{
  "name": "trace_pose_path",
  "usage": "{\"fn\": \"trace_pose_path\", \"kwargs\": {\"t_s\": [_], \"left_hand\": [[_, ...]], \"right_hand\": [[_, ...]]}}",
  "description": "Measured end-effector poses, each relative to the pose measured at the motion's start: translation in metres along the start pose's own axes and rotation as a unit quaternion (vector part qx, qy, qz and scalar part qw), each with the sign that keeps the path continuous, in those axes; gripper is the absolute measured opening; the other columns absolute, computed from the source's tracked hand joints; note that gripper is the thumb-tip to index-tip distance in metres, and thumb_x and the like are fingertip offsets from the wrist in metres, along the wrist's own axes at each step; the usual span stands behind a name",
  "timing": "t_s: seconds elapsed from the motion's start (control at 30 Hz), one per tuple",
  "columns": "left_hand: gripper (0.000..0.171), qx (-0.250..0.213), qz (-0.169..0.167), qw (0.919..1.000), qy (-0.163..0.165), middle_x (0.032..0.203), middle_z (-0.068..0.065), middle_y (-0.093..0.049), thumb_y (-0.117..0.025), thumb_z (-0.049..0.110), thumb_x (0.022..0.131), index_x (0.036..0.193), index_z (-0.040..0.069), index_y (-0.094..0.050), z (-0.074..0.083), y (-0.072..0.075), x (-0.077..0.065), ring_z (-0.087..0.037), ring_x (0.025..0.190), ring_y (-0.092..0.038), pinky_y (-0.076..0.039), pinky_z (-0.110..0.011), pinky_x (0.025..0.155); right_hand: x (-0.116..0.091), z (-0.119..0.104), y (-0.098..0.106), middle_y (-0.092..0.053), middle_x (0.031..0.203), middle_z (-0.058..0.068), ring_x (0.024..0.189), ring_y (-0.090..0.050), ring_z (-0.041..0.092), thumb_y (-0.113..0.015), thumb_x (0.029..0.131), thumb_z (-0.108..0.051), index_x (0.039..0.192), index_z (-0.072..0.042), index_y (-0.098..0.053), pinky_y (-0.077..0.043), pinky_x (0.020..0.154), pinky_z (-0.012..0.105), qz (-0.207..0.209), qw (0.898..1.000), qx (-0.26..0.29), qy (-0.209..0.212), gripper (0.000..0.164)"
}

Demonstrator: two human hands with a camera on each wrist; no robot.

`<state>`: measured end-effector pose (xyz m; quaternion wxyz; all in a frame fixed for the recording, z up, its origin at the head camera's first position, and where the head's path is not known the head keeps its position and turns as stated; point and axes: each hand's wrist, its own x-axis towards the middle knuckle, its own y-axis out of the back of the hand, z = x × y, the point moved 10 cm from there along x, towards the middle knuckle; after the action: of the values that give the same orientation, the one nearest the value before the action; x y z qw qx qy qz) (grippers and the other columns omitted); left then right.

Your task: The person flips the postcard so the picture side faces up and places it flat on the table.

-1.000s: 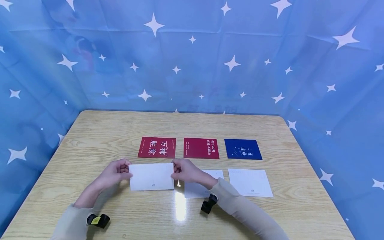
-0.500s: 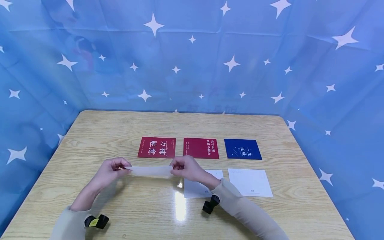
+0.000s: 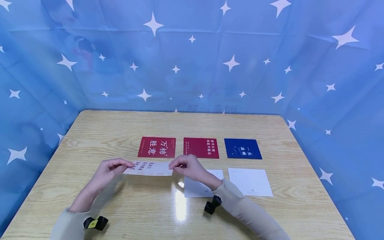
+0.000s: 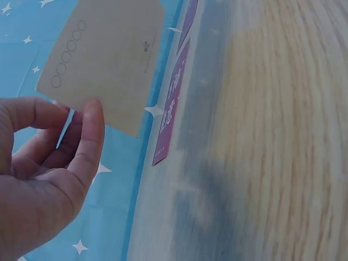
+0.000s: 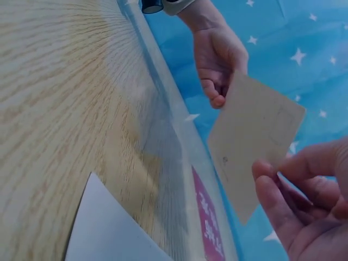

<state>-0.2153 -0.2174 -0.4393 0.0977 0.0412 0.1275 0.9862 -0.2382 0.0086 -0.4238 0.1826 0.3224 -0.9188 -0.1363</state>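
Observation:
Above the table, both hands hold a white postcard [image 3: 159, 169] by its two short ends. My left hand [image 3: 108, 173] pinches the left end between thumb and fingers, and my right hand [image 3: 192, 170] pinches the right end. Dark printed characters show on the postcard's upper face in the head view. Its underside, with a row of circles and a small mark, appears in the left wrist view as the back of the postcard [image 4: 109, 60]. A faint stamp box shows on the postcard [image 5: 255, 125] in the right wrist view.
Behind the hands lie two red postcards [image 3: 157, 147] and a blue postcard [image 3: 243, 149] in a row. Two white postcards [image 3: 250, 182] lie at the right, one partly under my right forearm. A starred blue curtain [image 3: 192, 66] hangs behind the wooden table [image 3: 138, 213].
The held postcard has turned over from its plain white back, through nearly edge-on, to its printed face. Both hands have rotated with it and stay in about the same place.

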Motion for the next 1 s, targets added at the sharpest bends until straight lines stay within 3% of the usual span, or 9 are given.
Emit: {"fn": "trace_pose_path", "kwargs": {"t_s": [0.1, 0.23, 0.4, 0.6, 0.73, 1.0], "left_hand": [[0.017, 0.002, 0.004, 0.9999, 0.011, 0.099, -0.003, -0.069, -0.063, 0.001, 0.087, 0.101, -0.007, -0.067, -0.002, -0.001, 0.000, -0.005, 0.088, -0.060, -0.048, -0.019, 0.070], [0.031, 0.002, 0.003, 0.9998, 0.017, 0.097, -0.009, -0.065, -0.068, -0.005, 0.078, 0.108, -0.012, -0.061, -0.005, -0.005, 0.000, -0.008, 0.080, -0.060, -0.051, -0.021, 0.065], [0.047, -0.003, 0.004, 0.9998, 0.020, 0.103, -0.021, -0.059, -0.066, -0.013, 0.073, 0.119, -0.015, -0.053, -0.007, -0.007, -0.001, -0.009, 0.079, -0.060, -0.053, -0.022, 0.064], [0.054, 0.007, 0.002, 0.9993, 0.036, 0.106, -0.023, -0.056, -0.066, -0.012, 0.073, 0.124, -0.012, -0.050, -0.013, -0.008, -0.002, -0.010, 0.080, -0.059, -0.053, -0.023, 0.065], [0.055, 0.010, -0.008, 0.9986, 0.052, 0.097, -0.022, -0.058, -0.067, -0.011, 0.074, 0.126, -0.012, -0.049, -0.019, -0.010, -0.004, -0.011, 0.079, -0.059, -0.053, -0.023, 0.065], [0.056, 0.001, -0.022, 0.9975, 0.067, 0.093, -0.021, -0.058, -0.067, -0.012, 0.073, 0.126, -0.015, -0.047, -0.030, -0.016, -0.008, -0.011, 0.077, -0.057, -0.051, -0.021, 0.063]], "right_hand": [[-0.001, 0.003, 0.001, -0.069, 0.095, 0.013, 0.085, -0.063, 0.011, -0.060, 0.083, 0.006, 0.088, 0.003, -0.072, -0.049, 0.058, 0.019, 0.008, 1.000, 0.015, -0.019, 0.012], [-0.002, 0.010, -0.001, -0.066, 0.099, 0.016, 0.083, -0.062, 0.017, -0.067, 0.083, 0.001, 0.093, 0.004, -0.071, -0.054, 0.066, 0.024, 0.016, 0.998, 0.016, -0.052, 0.011], [-0.005, 0.014, -0.006, -0.060, 0.112, 0.018, 0.083, -0.062, 0.023, -0.074, 0.077, 0.001, 0.108, 0.005, -0.066, -0.054, 0.072, 0.025, 0.013, 0.997, 0.010, -0.080, 0.032], [-0.007, 0.011, -0.011, -0.052, 0.126, 0.021, 0.081, -0.064, 0.024, -0.075, 0.072, 0.006, 0.120, 0.009, -0.057, -0.053, 0.072, 0.022, 0.012, 0.997, -0.010, -0.075, 0.051], [-0.010, 0.014, -0.017, -0.050, 0.128, 0.024, 0.080, -0.064, 0.025, -0.075, 0.072, 0.005, 0.121, 0.011, -0.056, -0.053, 0.071, 0.020, 0.001, 0.997, -0.016, -0.078, 0.052], [-0.014, 0.020, -0.027, -0.050, 0.127, 0.022, 0.076, -0.062, 0.021, -0.076, 0.072, 0.004, 0.119, 0.012, -0.056, -0.052, 0.070, 0.018, -0.021, 0.995, -0.037, -0.088, 0.052]]}}
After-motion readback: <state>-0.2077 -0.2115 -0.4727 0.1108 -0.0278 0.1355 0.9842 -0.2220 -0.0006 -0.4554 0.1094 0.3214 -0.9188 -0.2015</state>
